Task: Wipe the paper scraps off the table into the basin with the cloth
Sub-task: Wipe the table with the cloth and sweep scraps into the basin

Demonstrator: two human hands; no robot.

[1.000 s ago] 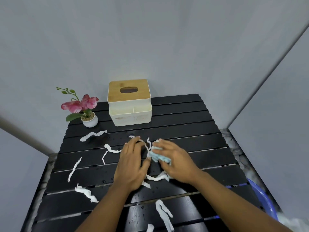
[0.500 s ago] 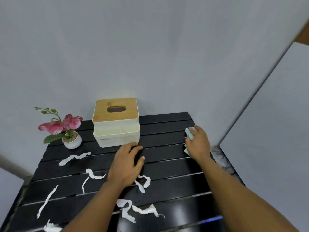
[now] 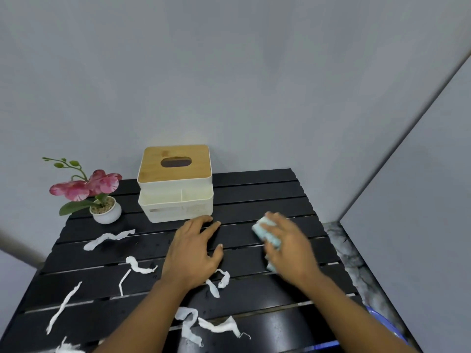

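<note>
My right hand (image 3: 290,247) presses a light blue cloth (image 3: 267,234) onto the black slatted table (image 3: 254,189), right of centre; the hand is blurred. My left hand (image 3: 195,250) lies flat on the table with its fingers apart, just in front of the tissue box. Several white paper scraps lie on the left and near parts of the table, such as one strip (image 3: 108,238) near the flower pot, one (image 3: 219,281) beside my left wrist and one (image 3: 216,326) near the front edge. A blue basin (image 3: 382,323) shows only as a rim at the table's right front corner.
A white tissue box with a wooden lid (image 3: 175,184) stands at the back centre. A small white pot with a pink orchid (image 3: 102,200) stands at the back left. Grey walls close in behind and to the right; marbled floor (image 3: 349,253) shows right of the table.
My right hand with the cloth has moved from the far right edge back left toward the table's middle. My left hand has stayed about where it was.
</note>
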